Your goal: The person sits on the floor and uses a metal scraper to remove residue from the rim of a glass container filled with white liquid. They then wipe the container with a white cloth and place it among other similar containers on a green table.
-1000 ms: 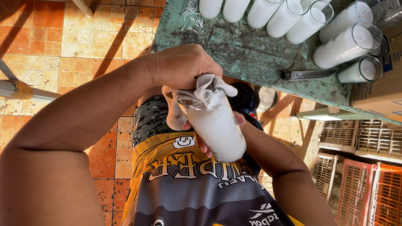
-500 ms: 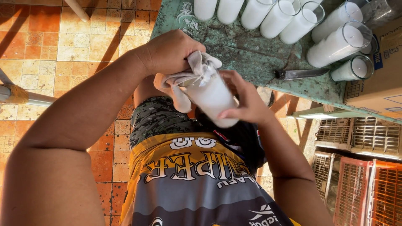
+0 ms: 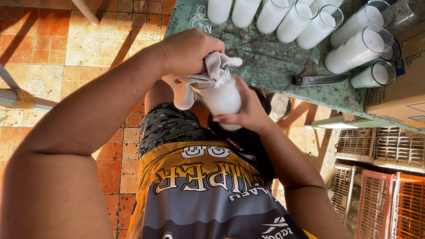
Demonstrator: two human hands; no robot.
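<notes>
We look down at our own two hands, held above our lap near the edge of a worn green table (image 3: pixel 274 71). Our right hand (image 3: pixel 248 110) is wrapped around a white wax candle in a clear glass jar (image 3: pixel 223 99), gripping it from below. Our left hand (image 3: pixel 188 51) is closed on a crumpled pale grey cloth (image 3: pixel 208 75), pressing it over the jar's top. A row of matching glass candles (image 3: pixel 310 26) stands farther off on the table, with a dark-handled knife (image 3: pixel 318 80) lying to the right.

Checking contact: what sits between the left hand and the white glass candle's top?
A grey cloth, pressed by the left hand onto the candle; head view.
</notes>
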